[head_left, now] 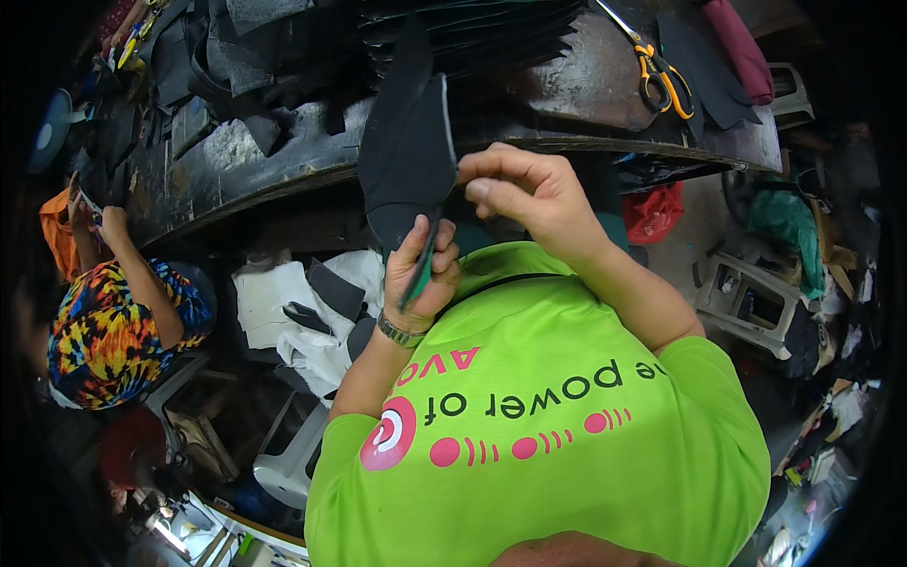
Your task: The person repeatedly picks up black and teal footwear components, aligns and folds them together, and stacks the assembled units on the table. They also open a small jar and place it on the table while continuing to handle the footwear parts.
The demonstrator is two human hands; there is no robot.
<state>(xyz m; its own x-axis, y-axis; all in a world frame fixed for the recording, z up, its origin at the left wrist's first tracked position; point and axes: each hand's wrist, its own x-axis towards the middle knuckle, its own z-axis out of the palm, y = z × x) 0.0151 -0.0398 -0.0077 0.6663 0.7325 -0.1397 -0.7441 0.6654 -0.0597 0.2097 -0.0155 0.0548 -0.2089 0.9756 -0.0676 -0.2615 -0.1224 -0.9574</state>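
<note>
A curved black fabric piece stands upright in front of my chest, with a pale strip along its upper right edge and green showing on its folded lower end. My left hand is closed round that lower end, thumb on the near face. At the piece's right edge is my right hand, its thumb and forefinger drawn together in a pinch. The forefinger tip meets the edge; whatever lies between the fingertips is too small to make out.
Stacked black sheets and dark offcuts lie on the dark worktable. Orange-handled scissors rest on its right part. A co-worker in a colourful shirt sits at left. Plastic stools and a red bag stand below.
</note>
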